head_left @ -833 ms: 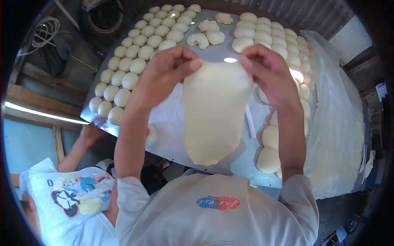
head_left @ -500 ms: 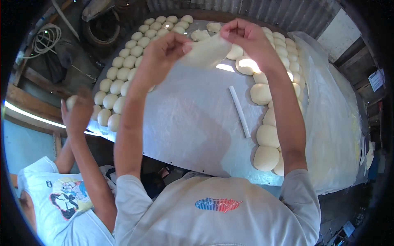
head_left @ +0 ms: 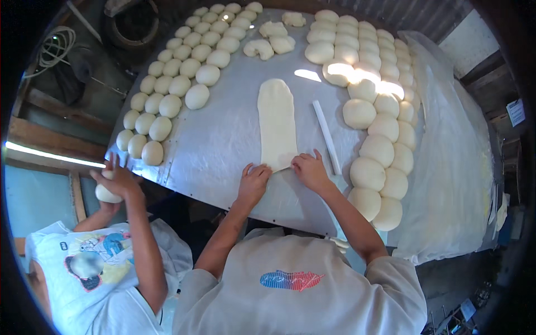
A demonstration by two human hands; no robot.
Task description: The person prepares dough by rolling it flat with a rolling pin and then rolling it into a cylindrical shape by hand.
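A long flat sheet of pale dough (head_left: 276, 117) lies lengthwise on the metal table (head_left: 206, 151). My left hand (head_left: 254, 178) is closed on its near left corner, fingertips at the edge. My right hand (head_left: 307, 170) pinches the near right corner. A white rod (head_left: 326, 137), like a thin rolling pin, rests just right of the sheet, angled along it. Beyond the sheet are several torn dough lumps (head_left: 259, 48).
Rows of round dough balls (head_left: 161, 128) fill the left side; larger balls (head_left: 367, 173) line the right. A plastic sheet (head_left: 446, 173) covers the right edge. A co-worker's hands (head_left: 120, 184) hold a dough ball (head_left: 107, 194) at lower left, beside coiled cable (head_left: 56, 47).
The dough I held raised and stretched between both hands now lies flat on the table, and my hands have come down to its near end. The co-worker's hands have moved lower.
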